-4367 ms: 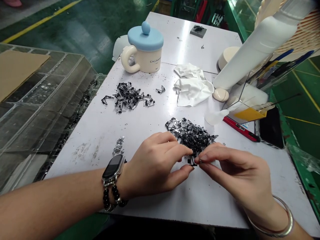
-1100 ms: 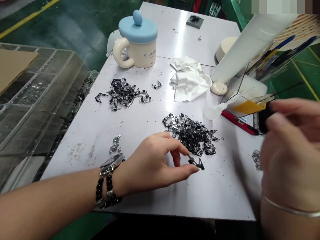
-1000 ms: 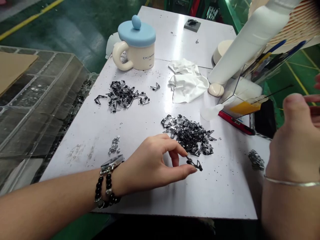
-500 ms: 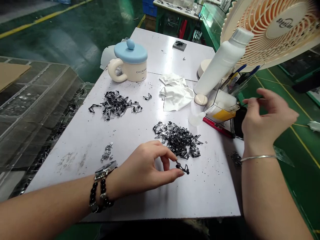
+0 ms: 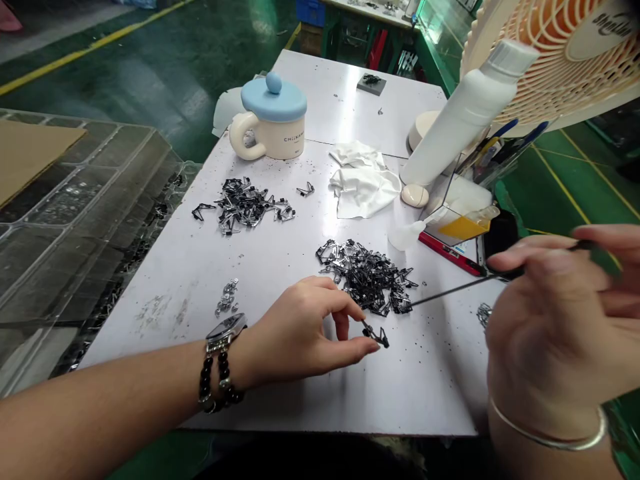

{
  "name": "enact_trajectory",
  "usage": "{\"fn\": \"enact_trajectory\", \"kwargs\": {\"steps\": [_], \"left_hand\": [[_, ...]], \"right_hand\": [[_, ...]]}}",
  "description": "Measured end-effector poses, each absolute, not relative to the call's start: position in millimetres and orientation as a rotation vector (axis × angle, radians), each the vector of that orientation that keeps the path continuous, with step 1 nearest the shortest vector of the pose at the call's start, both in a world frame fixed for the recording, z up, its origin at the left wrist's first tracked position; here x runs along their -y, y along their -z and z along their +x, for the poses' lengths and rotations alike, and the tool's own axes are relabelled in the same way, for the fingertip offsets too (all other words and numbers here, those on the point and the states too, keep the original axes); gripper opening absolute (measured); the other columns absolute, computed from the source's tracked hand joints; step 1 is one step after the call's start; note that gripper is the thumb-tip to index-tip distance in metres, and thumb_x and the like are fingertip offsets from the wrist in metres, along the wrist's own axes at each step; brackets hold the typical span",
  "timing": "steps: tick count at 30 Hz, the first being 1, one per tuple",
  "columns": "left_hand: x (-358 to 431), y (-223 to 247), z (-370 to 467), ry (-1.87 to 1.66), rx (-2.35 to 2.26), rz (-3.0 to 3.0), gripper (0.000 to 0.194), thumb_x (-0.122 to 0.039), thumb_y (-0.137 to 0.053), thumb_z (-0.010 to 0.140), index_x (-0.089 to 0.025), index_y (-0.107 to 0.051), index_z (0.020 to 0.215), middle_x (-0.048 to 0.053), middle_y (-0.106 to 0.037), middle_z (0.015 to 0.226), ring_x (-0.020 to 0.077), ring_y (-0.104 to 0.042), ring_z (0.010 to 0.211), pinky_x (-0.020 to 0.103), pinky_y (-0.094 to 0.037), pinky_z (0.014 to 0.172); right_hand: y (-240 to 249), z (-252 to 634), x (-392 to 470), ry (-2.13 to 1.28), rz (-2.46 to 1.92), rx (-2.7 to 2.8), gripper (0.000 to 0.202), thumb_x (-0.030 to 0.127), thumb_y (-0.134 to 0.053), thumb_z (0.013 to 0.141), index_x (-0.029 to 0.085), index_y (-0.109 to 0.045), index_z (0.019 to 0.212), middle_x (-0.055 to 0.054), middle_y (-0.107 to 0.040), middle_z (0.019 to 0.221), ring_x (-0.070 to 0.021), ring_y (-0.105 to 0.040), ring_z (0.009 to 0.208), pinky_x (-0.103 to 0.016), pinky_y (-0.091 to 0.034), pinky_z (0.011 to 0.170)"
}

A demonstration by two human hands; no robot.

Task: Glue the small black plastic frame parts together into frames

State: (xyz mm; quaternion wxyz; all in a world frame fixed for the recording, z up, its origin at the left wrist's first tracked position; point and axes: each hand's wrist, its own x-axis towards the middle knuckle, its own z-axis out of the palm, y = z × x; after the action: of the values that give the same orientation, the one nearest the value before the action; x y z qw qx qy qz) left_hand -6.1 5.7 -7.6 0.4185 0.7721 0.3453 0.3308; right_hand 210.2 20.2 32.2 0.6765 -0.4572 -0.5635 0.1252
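Note:
My left hand [image 5: 313, 330] pinches a small black bracket-like part [image 5: 379, 335] between thumb and fingertips, just above the table. In my right hand [image 5: 560, 320], blurred by motion, is a thin dark tool [image 5: 455, 291] with a slim straight shaft and a dark handle, like a screwdriver. Its tip points left, towards the near pile of black parts [image 5: 367, 273], apart from the held part. Farther left lies a second pile of black parts [image 5: 245, 203]. Small metal pieces [image 5: 227, 297] are close to my left wrist.
On the white table [image 5: 290, 267] stand a lidded mug [image 5: 280, 130] and a tilted white bottle [image 5: 465, 117]. A white cloth [image 5: 363, 183] and a clear pen holder [image 5: 460, 207] are nearby. A fan [image 5: 565, 60] rises at right; plastic trays [image 5: 75, 220] line the left.
My right hand has come down and nearer, and the thin tool now shows in it, pointing left. My left hand keeps the small part pinched. The view has shifted slightly.

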Motion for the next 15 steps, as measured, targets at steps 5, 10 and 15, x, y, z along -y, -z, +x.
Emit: {"fn": "enact_trajectory", "kwargs": {"steps": [5, 10, 15], "left_hand": [[-6.2, 7.9, -5.1, -0.845, -0.866, 1.944, 0.018, -0.024, -0.074, 0.072, -0.013, -0.066, 0.085, 0.002, -0.066, 0.061, 0.0161, -0.058, 0.062, 0.029, -0.051, 0.062], [-6.2, 6.4, -5.0, -0.833, -0.863, 1.95, 0.019, -0.023, -0.075, 0.072, -0.011, -0.066, 0.084, 0.003, -0.067, 0.06, 0.0164, -0.058, 0.063, 0.029, -0.05, 0.061], [-6.2, 6.7, -4.9, -0.835, -0.859, 1.952, 0.019, -0.024, -0.075, 0.072, -0.011, -0.066, 0.084, 0.002, -0.067, 0.06, 0.0158, -0.057, 0.062, 0.028, -0.049, 0.061]], "right_hand": [[-21.5, 184.1, -9.3, -0.404, -0.994, 1.243, 0.022, 0.007, -0.069, 0.069, 0.021, -0.067, 0.086, 0.004, -0.061, 0.058, -0.0153, -0.063, 0.055, -0.033, -0.051, 0.054], [-19.5, 181.8, -2.9, -0.501, -1.076, 1.253, 0.025, 0.01, -0.072, 0.069, 0.023, -0.066, 0.089, 0.004, -0.064, 0.061, -0.017, -0.065, 0.058, -0.037, -0.051, 0.066], [-18.2, 180.4, -1.4, -0.574, -1.106, 1.234, 0.025, 0.009, -0.07, 0.072, 0.025, -0.065, 0.09, 0.004, -0.065, 0.063, -0.0166, -0.065, 0.06, -0.038, -0.049, 0.071]]}}
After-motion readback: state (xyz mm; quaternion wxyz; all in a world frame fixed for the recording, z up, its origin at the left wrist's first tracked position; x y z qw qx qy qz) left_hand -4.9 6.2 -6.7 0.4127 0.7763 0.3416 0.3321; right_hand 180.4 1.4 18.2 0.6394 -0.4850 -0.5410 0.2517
